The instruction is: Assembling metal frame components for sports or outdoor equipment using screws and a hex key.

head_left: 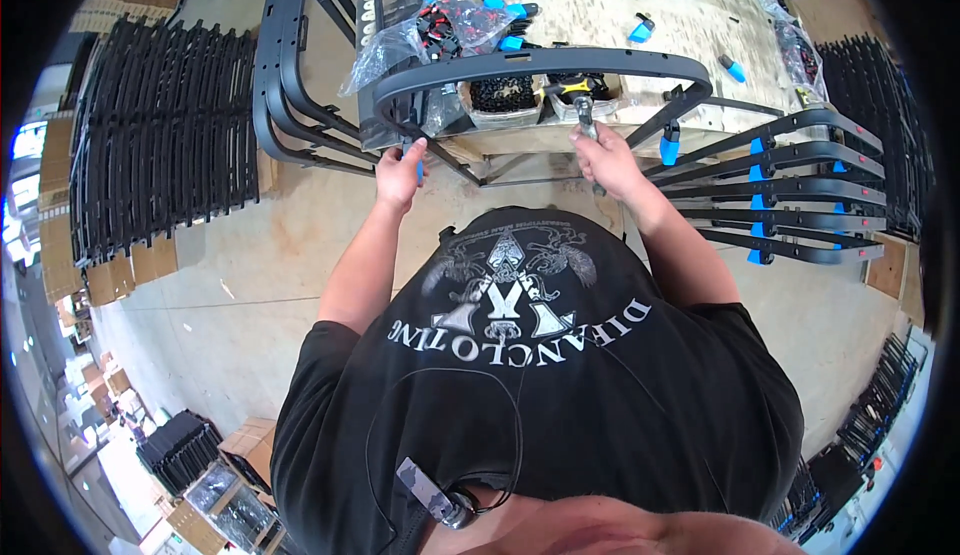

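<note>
Two hands — left hand, right hand — on curved black frame.

Curved frame lies on workbench, stacked frames right.

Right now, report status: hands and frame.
Left hand grips the curved black frame. Right hand holds a metal tool. Nothing between hands and frame.

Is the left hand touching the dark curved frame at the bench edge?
Touching. The head view shows the left hand closed around a lower bar of the dark curved frame, with no gap between them; the right hand grips a metal tool.
</note>
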Motion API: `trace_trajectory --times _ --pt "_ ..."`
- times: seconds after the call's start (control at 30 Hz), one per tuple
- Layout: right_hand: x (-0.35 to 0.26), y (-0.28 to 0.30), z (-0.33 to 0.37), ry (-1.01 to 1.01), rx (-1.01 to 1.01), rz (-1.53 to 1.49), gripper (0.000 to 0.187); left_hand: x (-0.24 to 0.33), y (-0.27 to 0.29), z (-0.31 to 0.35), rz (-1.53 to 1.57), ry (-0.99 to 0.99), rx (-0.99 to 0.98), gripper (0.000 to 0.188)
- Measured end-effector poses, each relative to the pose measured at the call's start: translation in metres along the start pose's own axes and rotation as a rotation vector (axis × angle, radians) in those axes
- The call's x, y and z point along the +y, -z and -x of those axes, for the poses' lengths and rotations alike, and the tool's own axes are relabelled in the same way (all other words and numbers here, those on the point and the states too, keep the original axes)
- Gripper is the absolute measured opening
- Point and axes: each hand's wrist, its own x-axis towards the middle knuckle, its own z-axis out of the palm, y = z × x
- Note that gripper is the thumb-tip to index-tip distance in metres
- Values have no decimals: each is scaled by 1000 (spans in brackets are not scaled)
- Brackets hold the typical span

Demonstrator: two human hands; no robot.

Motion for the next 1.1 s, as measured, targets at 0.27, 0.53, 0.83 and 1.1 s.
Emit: trace_trajectory --times 0.27,0.53,0.83,1.1 --pt "0 2 12 222 -197 569 33 31 -81 100 -281 -594 88 34" --pt "-16 -40 31 331 -369 606 34 51 -123 107 -146 -396 -137 48" --pt "-11 -85 19 -110 -17 512 32 31 27 102 -79 -723 49 30" --pt "101 -166 -9 -68 -115 627 19 -6 85 -3 264 -267 -38 16"
